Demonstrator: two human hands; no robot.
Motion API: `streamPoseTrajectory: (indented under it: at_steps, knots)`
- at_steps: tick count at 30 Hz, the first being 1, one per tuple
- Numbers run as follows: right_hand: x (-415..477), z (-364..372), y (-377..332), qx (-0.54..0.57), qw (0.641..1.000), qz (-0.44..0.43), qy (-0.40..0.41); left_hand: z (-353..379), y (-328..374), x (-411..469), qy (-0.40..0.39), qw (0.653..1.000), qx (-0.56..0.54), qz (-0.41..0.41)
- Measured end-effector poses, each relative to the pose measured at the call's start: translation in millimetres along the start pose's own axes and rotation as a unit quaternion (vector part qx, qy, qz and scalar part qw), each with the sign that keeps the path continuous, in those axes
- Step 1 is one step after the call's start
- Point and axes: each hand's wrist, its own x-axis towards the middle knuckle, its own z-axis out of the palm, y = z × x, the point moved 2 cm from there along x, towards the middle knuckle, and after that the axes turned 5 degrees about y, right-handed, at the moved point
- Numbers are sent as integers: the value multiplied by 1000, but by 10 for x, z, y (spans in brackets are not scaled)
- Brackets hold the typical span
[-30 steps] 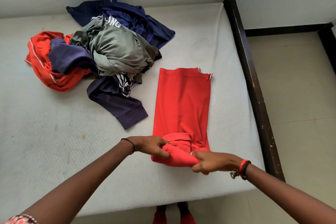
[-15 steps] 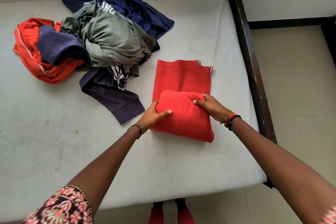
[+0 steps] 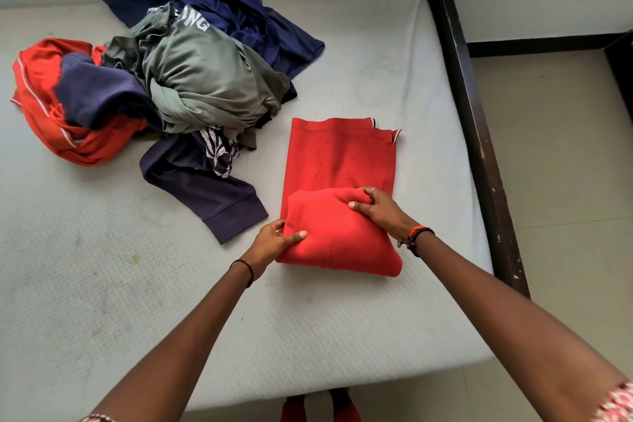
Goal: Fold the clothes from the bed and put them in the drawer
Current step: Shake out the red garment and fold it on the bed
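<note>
On mattress, far left part: heap of unfolded clothes, grey, navy, orange-red. Toward mattress right edge: red garment lying flat, near end folded over onto itself. Left hand grips fold's left edge, thumb on top. Right hand pinches fold's far right corner, fingers curled into cloth.

The fingertips of my left hand are tucked out of sight under the folded red fabric garment. A fold hides most of the white lettering on the crumpled grey-green shirt; I read just "NG". Two red shapes below the pale textured mattress are cut off by the bottom edge.
</note>
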Motion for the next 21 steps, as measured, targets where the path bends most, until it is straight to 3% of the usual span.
streamPoseTrajectory:
  at_steps: [4,7,8,10,12,15,17,21]
  knots:
    - [-13,92,27,-63,995,-40,65,46,10,70,41,999,28,17]
    - [-165,168,-20,-119,977,-101,145,126,114,14,105,985,95,99]
    - [-244,208,-39,-160,958,-150,186,122,142,-43,158,965,136,160]
    - [-416,300,-44,-271,896,-250,248,100,178,-189,226,884,265,310]
    - [-611,391,18,-350,852,-321,220,150,148,-284,183,779,411,438]
    - [-901,449,251,-452,800,-381,107,236,-42,-312,86,647,579,489]
    - [-960,412,430,-507,771,-380,60,240,-154,-252,77,616,629,469]
    - [-764,246,504,-566,767,-299,49,279,-132,-126,117,614,619,476]
